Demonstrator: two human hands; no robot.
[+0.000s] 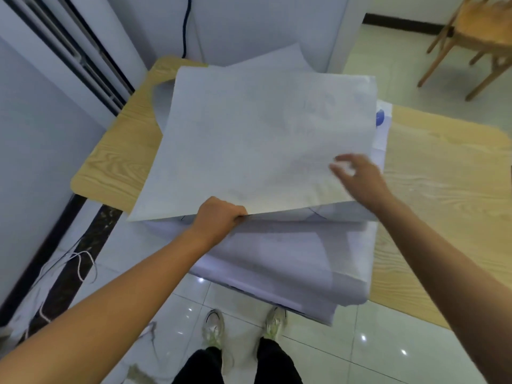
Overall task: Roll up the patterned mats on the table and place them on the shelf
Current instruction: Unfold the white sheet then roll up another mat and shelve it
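A stack of large pale mats lies on the wooden table [443,189], their white backs up, and the lower mats [291,261] hang over the near edge. The top mat [249,139] is lifted at its near edge; faint pattern shows through it. My left hand [219,217] grips that near edge, fingers curled under it. My right hand [360,176] hovers blurred over the mat's right side, fingers spread, holding nothing. A blue patch [380,117] of pattern peeks out at the stack's far right.
A wooden chair [476,40] stands on the tiled floor at the back right. White cords [69,267] lie on the floor at the left by a dark strip. A dark cable [186,26] hangs down the white wall behind the table. My feet [243,325] are below the table edge.
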